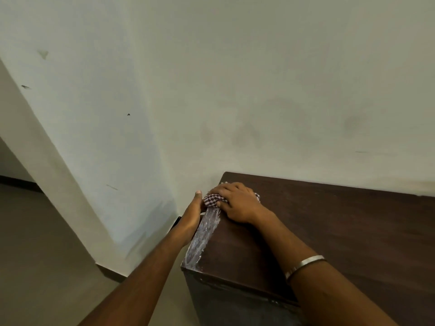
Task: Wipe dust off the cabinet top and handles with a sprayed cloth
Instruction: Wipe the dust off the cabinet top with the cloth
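Note:
A dark brown wooden cabinet [329, 231] fills the lower right, its top running along the wall. My right hand [237, 203] lies over a bunched red-and-white checked cloth [211, 200] near the top's far left corner, fingers curled round it. A pale wet streak [202, 234] runs along the left edge of the top toward me. My left hand [191, 215] rests against the cabinet's left side edge, thumb up beside the cloth. No handles are visible.
A pale wall [235, 90] stands right behind the cabinet and angles off to the left. The grey floor [47, 255] lies to the left of the cabinet. A metal bangle [303, 264] sits on my right forearm.

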Demonstrator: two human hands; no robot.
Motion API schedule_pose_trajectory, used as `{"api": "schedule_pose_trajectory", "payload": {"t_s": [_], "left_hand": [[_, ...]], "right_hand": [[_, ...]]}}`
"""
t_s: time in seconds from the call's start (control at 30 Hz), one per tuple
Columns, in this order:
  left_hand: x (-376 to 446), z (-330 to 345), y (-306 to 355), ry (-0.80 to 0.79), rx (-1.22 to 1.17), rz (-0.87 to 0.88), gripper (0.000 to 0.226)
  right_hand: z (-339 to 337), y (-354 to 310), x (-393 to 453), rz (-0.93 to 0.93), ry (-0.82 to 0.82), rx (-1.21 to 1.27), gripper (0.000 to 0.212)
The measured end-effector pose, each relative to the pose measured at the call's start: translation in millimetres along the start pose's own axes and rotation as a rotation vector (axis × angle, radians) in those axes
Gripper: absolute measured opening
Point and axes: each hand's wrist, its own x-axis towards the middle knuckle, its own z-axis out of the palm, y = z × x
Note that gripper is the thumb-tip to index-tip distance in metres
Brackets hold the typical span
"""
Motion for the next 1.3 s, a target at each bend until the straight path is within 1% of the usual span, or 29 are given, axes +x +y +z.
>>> {"api": "schedule_pose_trajectory", "payload": {"t_s": [0.17,0.3,0.4,0.5,0.6,0.77,0.83,0.9,1.0,1.1,1.17,1.3], "left_hand": [[-10,-6,0,0.015,0.041,-0.001,0.06],[-8,-12,-3,0.041,0.01,-0.011,0.067],[-10,-13,-5,0.035,0.003,-0.066,0.072],[-18,-13,-3,0.029,0.01,-0.075,0.063],[-26,-14,-1,0.039,0.035,-0.094,0.06],[-30,-18,1,0.044,-0.041,-0.107,0.08],[-34,-16,3,0.04,-0.041,-0.106,0.079],[-41,-15,6,0.053,-0.012,-0.101,0.075],[-46,-17,7,0.047,0.012,-0.106,0.075],[-48,-19,9,0.008,-0.02,-0.124,0.081],[-47,-20,9,-0.011,-0.025,-0.122,0.082],[-54,-20,12,0.009,0.027,-0.102,0.075]], "right_hand": [[1,-9,6,0.095,0.004,-0.03,0.045],[8,-24,-6,0.02,0.025,-0.015,0.043],[5,-21,-20,-0.021,0.015,0.009,0.042],[3,-19,-18,0.019,-0.01,0.008,0.043],[5,-29,-15,0.067,0.015,-0.016,0.043],[12,-38,-39,-0.044,0.019,-0.006,0.044],[10,-33,-45,-0.051,-0.005,0.014,0.043],[6,-30,-42,-0.013,-0.029,0.019,0.043],[6,-40,-37,0.031,-0.007,-0.01,0.043],[12,-52,-50,-0.038,0.006,0.011,0.044],[12,-52,-62,-0.082,0.003,0.004,0.047],[8,-46,-63,-0.056,-0.029,0.024,0.046]]}}
